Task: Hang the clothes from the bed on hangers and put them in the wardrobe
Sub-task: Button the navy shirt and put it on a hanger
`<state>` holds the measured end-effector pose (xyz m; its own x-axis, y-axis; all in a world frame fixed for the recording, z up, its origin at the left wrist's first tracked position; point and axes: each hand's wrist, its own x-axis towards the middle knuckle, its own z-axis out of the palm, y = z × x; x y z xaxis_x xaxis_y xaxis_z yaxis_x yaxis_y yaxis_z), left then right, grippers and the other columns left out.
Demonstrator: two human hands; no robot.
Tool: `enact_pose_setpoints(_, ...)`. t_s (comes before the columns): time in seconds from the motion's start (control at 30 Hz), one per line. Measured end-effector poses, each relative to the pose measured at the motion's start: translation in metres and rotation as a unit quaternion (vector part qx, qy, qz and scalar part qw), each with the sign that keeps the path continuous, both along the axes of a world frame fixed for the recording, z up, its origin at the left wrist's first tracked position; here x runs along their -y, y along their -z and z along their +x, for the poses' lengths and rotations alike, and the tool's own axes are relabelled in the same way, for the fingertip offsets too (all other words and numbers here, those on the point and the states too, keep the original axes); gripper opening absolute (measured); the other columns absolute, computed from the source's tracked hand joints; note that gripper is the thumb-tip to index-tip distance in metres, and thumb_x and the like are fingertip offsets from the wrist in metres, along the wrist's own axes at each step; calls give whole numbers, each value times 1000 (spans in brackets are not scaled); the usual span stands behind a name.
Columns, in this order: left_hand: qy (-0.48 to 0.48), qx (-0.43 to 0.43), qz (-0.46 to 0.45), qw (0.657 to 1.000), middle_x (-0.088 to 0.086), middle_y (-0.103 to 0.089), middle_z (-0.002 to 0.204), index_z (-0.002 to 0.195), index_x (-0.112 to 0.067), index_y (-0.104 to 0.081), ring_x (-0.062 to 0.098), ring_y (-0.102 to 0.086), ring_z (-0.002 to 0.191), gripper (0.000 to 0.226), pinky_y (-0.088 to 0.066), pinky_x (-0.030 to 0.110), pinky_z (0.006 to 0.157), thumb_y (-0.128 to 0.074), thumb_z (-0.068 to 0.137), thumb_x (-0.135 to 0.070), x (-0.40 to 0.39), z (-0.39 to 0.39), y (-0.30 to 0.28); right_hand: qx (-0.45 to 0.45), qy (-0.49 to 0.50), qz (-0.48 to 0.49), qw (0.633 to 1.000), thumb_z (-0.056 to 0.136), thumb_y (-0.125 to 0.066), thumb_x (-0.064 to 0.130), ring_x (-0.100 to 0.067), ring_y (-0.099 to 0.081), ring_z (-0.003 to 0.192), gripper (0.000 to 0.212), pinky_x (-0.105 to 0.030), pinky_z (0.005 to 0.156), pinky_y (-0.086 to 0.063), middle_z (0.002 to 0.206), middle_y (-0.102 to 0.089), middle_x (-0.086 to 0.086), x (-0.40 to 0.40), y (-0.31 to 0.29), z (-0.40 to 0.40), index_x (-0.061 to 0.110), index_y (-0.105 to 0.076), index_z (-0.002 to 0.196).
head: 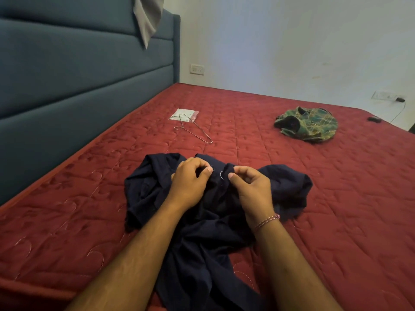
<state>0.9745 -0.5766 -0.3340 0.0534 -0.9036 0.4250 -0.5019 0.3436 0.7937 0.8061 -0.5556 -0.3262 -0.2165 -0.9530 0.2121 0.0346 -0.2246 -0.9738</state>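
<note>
On the red bed (292, 198) I see a dark shirt (202, 232). My left hand (190, 185) and right hand (251, 189) both pinch its collar.

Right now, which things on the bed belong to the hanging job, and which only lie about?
Job: navy garment, hook between both hands, spare wire hanger, green patterned shirt.
Lying about: plastic packet, small black object.

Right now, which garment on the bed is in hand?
The dark navy garment: both hands pinch it around a hanger hook. The crumpled green patterned shirt lies untouched, far right.
</note>
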Motion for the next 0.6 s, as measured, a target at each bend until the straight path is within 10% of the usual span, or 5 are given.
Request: enact_pose_setpoints(0.6, -117, 209, -232, 943, -12, -64, 94, 92, -25, -68, 16, -56, 96, 12, -32, 41, 93, -66, 91, -36, -27, -18, 48, -78, 25, -82, 993, 88, -75, -3, -5, -70, 83, 29, -19, 79, -54, 88, -77, 10, -16, 49, 9, 25, -76, 91)
